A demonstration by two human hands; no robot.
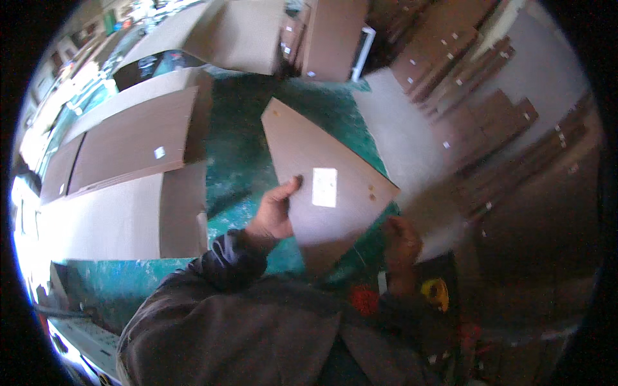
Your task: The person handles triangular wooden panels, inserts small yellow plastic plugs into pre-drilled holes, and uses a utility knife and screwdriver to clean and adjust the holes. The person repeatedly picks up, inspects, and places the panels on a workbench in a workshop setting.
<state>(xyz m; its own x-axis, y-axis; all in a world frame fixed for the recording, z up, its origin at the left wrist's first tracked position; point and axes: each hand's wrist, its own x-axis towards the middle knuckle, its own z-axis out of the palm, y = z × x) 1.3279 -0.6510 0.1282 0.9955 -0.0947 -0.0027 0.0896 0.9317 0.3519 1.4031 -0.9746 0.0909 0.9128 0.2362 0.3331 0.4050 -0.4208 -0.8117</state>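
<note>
Over a green worktable (238, 116), seen from the wearer's own head, a flat brown panel (299, 151) lies slantwise in front of the body, its narrow end pointing away. It bears a white label (324, 187) near the middle and small round holes close to two corners. The left hand (275, 209) grasps the panel's left edge, thumb on the upper face, fingers hidden beneath. The right hand (403, 241) is just off the lower right edge, fingers seemingly curled; that side is dim and blurred, so I cannot tell whether it grips anything.

Only the left hand plainly supports the panel — if that pinch slackened, the board could tip or swing. Its right corner reaches the table's right edge in this view, so a slip that way could send it toward the pale floor (402, 122) and chip the corner. A careless sweep to the left could knock the stacked brown boards (129, 145).

For moving, a strip of green tabletop runs between the panel and that stack, and more green stretches beyond the far tip, up to an upright brown board (335, 38). Nearer the body, room is tighter — a red object (364, 300) and a yellow object (435, 293) sit by the right forearm. Farther right, beyond the pale floor, more brown boards (486, 128) stand in rows.
</note>
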